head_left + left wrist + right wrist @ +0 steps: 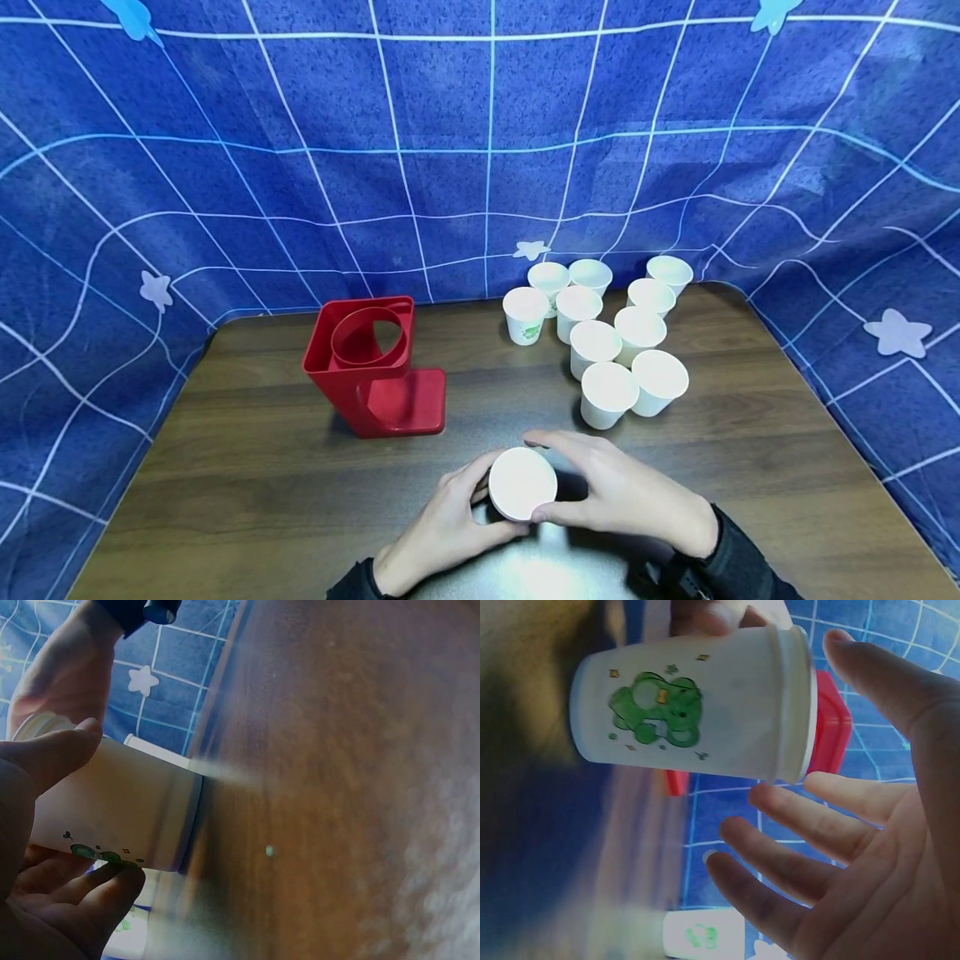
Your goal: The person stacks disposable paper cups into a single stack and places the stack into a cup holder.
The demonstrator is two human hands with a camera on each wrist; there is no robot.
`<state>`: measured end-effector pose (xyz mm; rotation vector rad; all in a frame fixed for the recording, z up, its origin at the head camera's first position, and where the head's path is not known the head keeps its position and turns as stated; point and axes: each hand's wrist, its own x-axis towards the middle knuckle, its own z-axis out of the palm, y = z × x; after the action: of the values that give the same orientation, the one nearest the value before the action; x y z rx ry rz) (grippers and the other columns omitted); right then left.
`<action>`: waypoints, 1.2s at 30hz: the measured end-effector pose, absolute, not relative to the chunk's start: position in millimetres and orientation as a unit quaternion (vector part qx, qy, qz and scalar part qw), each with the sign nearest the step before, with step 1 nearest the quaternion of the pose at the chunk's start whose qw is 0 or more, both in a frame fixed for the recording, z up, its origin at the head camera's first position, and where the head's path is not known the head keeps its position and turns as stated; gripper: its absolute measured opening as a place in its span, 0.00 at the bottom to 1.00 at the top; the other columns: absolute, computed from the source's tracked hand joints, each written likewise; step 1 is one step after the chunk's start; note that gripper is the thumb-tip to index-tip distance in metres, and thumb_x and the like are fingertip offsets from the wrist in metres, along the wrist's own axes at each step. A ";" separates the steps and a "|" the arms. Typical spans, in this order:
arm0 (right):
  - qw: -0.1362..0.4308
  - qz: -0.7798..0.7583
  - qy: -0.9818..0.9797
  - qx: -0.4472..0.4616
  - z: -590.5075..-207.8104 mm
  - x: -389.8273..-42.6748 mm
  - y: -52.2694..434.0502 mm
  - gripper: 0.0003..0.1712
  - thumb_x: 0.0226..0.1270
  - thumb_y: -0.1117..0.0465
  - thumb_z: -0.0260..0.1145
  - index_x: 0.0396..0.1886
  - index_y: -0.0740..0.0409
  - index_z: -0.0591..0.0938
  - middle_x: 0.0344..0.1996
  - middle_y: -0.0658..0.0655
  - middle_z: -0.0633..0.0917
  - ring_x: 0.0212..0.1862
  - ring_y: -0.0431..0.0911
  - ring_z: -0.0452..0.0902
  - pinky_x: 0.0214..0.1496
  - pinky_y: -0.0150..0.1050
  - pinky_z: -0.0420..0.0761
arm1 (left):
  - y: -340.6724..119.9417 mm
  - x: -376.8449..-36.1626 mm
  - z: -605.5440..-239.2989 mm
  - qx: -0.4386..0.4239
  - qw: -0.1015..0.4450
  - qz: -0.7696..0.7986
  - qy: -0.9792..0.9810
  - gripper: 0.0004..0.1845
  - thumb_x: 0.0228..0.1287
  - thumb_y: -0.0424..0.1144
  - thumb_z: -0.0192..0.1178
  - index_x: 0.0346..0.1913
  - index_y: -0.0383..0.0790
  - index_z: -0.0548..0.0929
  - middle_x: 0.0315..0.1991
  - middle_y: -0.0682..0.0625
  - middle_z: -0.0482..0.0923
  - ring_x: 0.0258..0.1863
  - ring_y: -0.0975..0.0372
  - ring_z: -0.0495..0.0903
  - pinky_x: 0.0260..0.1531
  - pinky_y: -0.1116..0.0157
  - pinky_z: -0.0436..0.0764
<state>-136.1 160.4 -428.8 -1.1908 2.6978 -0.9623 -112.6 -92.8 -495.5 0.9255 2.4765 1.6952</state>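
— Brown wooden counter. Where's the white paper cup?
— Just in front of the red plastic cup holder. Left hand fingers curl round it; right hand fingers spread wide beside it. Hold gently, keep it straight.

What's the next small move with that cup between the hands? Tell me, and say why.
Probably lift the paper cup and carry it toward the red holder. The left hand grips its side, while the right hand only cups around it with open fingers. The holder's ring looks empty, and ten more cups stand waiting at the back right.
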 end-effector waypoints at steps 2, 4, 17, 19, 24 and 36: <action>0.009 -0.307 0.872 -0.382 -424.8 -134.9 162.0 0.42 0.65 0.35 0.70 0.70 0.55 0.75 0.65 0.49 0.81 0.66 0.46 0.78 0.65 0.49 0.82 | -93.2 -112.7 -495.6 0.295 -0.001 0.537 0.790 0.39 0.55 0.42 0.80 0.69 0.47 0.74 0.61 0.50 0.82 0.58 0.63 0.82 0.57 0.65 0.85; 0.000 -0.306 0.873 -0.380 -421.0 -133.8 163.7 0.41 0.66 0.36 0.70 0.71 0.54 0.75 0.65 0.49 0.81 0.66 0.47 0.78 0.65 0.50 0.82 | -93.5 -112.6 -496.1 0.295 -0.004 0.535 0.791 0.39 0.54 0.41 0.80 0.69 0.46 0.74 0.61 0.49 0.82 0.58 0.64 0.82 0.56 0.65 0.85; -0.132 -0.347 0.843 -0.388 -400.6 -137.6 190.6 0.40 0.61 0.50 0.79 0.71 0.56 0.75 0.63 0.52 0.83 0.61 0.43 0.81 0.65 0.26 0.77 | -90.1 -111.9 -498.8 0.285 0.007 0.530 0.798 0.39 0.53 0.42 0.81 0.69 0.48 0.74 0.62 0.51 0.82 0.59 0.63 0.82 0.58 0.66 0.84; -0.160 -0.348 0.839 -0.388 -396.1 -138.5 196.1 0.40 0.61 0.49 0.79 0.70 0.57 0.75 0.62 0.53 0.83 0.61 0.43 0.80 0.66 0.22 0.73 | -89.8 -111.6 -498.8 0.284 0.007 0.530 0.799 0.39 0.53 0.41 0.81 0.69 0.48 0.74 0.62 0.51 0.82 0.59 0.63 0.82 0.58 0.66 0.84; -0.200 -0.360 0.831 -0.374 -384.3 -138.2 208.3 0.41 0.63 0.46 0.77 0.70 0.60 0.75 0.60 0.57 0.84 0.62 0.40 0.79 0.68 0.22 0.71 | -89.9 -111.2 -498.9 0.282 0.009 0.538 0.795 0.39 0.53 0.41 0.81 0.68 0.49 0.75 0.62 0.50 0.81 0.60 0.62 0.82 0.58 0.66 0.84; -0.277 -0.391 0.805 -0.350 -370.4 -146.6 225.4 0.41 0.66 0.40 0.73 0.67 0.65 0.77 0.60 0.62 0.84 0.62 0.34 0.77 0.67 0.25 0.74 | -92.4 -111.5 -498.5 0.264 0.023 0.542 0.797 0.40 0.53 0.44 0.81 0.69 0.51 0.74 0.63 0.51 0.81 0.60 0.62 0.81 0.57 0.66 0.84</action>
<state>-146.6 225.4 -370.4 -1.3474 3.1024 -1.5054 -111.5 -92.4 -498.5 0.8185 2.4698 1.6788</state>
